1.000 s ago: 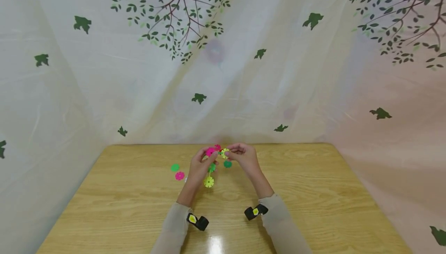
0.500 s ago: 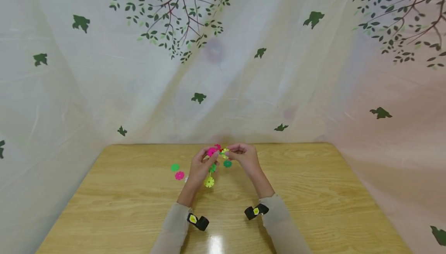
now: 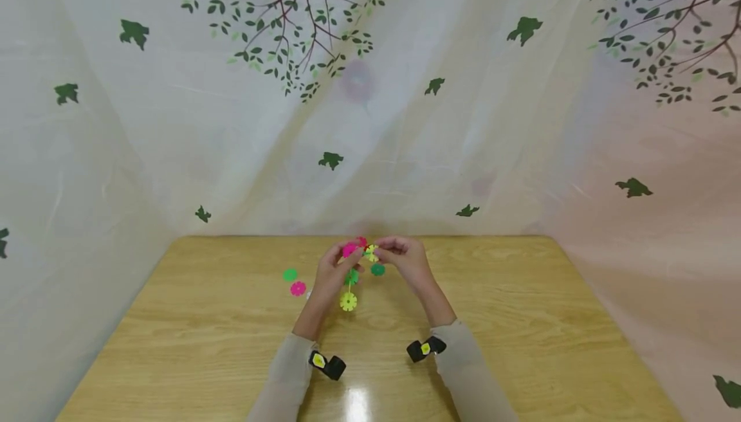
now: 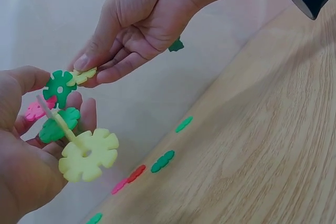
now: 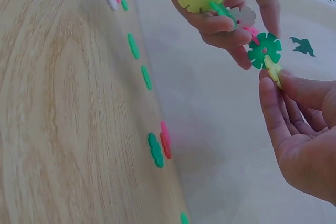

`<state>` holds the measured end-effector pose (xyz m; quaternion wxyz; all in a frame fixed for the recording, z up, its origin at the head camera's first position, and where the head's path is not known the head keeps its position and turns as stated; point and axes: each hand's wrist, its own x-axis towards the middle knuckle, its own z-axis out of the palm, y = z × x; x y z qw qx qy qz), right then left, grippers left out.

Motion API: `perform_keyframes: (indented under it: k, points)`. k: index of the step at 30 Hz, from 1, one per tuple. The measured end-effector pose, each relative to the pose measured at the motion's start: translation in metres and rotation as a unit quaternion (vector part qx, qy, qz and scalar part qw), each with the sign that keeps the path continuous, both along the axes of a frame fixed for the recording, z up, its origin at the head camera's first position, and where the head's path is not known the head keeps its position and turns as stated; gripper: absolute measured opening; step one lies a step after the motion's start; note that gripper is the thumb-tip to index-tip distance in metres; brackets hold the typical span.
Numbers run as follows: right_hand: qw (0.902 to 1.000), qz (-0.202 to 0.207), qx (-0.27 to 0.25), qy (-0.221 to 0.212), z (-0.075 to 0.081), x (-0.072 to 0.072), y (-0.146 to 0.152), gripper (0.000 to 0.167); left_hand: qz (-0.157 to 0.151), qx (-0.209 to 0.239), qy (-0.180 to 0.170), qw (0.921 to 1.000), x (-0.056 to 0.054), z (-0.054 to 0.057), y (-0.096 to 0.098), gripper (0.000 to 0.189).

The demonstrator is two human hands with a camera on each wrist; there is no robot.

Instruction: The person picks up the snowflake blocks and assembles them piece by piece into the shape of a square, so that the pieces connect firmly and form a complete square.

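Both hands are raised over the far part of the table, close together. My left hand (image 3: 332,275) holds a chain of interlocking plastic snowflake discs between thumb and fingers. In the left wrist view, a large yellow disc (image 4: 100,157) faces outward at its near end, with a green disc (image 4: 67,115) and a pink disc (image 4: 37,109) behind. At the other end is a dark green disc (image 5: 264,51). My right hand (image 3: 410,260) pinches a small yellow disc (image 5: 272,70) between thumb and fingers, its edge overlapping the dark green one. The right fingertips partly hide this yellow disc.
On the wooden table (image 3: 521,319) lie loose discs: a green one (image 3: 290,275) and a pink one (image 3: 298,288) left of the hands, a dark green one (image 3: 377,269) between them. A red disc (image 4: 137,173) lies farther back. A printed curtain (image 3: 393,126) hangs behind.
Both hands keep their hold in nearly the same place. The discs between them shift only slightly, and the head view tilts a little.
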<state>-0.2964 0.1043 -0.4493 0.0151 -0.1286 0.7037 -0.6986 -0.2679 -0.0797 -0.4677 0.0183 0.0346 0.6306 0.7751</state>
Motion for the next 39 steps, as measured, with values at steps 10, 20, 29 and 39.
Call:
perform_keyframes:
  k: [10,20,29,39]
  points:
    - [0.9991,0.016,0.04,0.007,-0.0026,-0.0007,0.001,0.019,-0.02,-0.019,-0.019,0.9994,0.0005,-0.0039,-0.0023,0.037]
    - [0.9978,0.023,0.062,0.003,0.0006,0.0034,-0.0012,0.02,-0.039,-0.053,-0.016,0.9977,0.002,-0.004,-0.0045,0.034]
    - [0.9974,0.025,0.067,0.004,-0.0029,0.0013,-0.0014,0.019,-0.031,-0.055,-0.025,0.9977,0.0004,-0.0061,-0.0047,0.029]
    - [0.9979,0.029,0.057,-0.009,-0.0047,0.0014,-0.0019,0.019,0.0,-0.052,-0.027,0.9983,-0.0012,-0.0061,-0.0083,0.029]
